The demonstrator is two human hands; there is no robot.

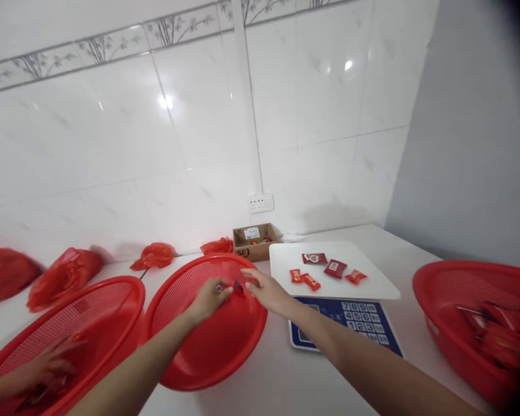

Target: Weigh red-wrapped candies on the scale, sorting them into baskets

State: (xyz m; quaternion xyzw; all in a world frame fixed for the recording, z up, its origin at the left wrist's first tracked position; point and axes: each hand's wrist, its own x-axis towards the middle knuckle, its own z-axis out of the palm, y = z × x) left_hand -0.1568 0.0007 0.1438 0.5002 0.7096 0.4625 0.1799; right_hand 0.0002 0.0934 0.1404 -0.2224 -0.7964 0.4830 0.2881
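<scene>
My left hand (208,299) is over the middle red plastic basket (203,378), its fingers closed around a small dark wrapped packet (219,288) that is mostly hidden. Just beside its fingertips is a small dark red packet (238,289); I cannot tell whether it touches a hand or hangs above the basket. Over the basket's right rim, my right hand (263,290) has thumb and fingers apart, with nothing seen between them. To the right, several small red wrapped packets (335,267) lie spread on the white pan (377,284) of a scale with a blue keypad panel (335,323).
Another person's hand (47,370) reaches into the left red basket (125,294). A right-hand red basket (442,323) holds several packets. A cardboard box (260,251) stands by the wall under a socket (260,203). Red plastic bags (65,277) line the back of the table.
</scene>
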